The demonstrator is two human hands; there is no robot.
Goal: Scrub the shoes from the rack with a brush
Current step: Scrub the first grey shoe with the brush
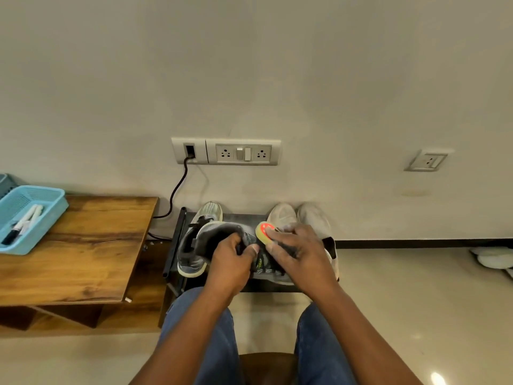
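Both forearms reach forward from the bottom of the view, over knees in blue jeans, and meet above a low dark shoe rack [177, 245] set against the wall. The left hand [231, 263] is curled, knuckles up, its grip closed around the collar and lace area of a grey shoe [211, 240], thumb pressed toward the laces. The shoe is held tilted on its side above the rack, its pale sole edge facing left and down and its opening turned toward the person. The right hand [294, 251] arches over from the right, fingers bent down, its grip closed on a brush [265, 232] with a yellow body and an orange-red top, which pokes out beyond the fingertips on the far side. The brush sits against the upper part of the grey shoe, just beside the left hand's thumb; the bristles are hidden. On the rack behind, a second grey shoe [209, 212] lies at the left and a pair of white shoes [298, 218] at the right, partly covered by the right hand. To the left stands a wooden counter [91, 245] carrying a blue basket [30, 218] with markers in it. A black cable [177, 190] runs from a wall socket panel [226, 151] down behind the rack.
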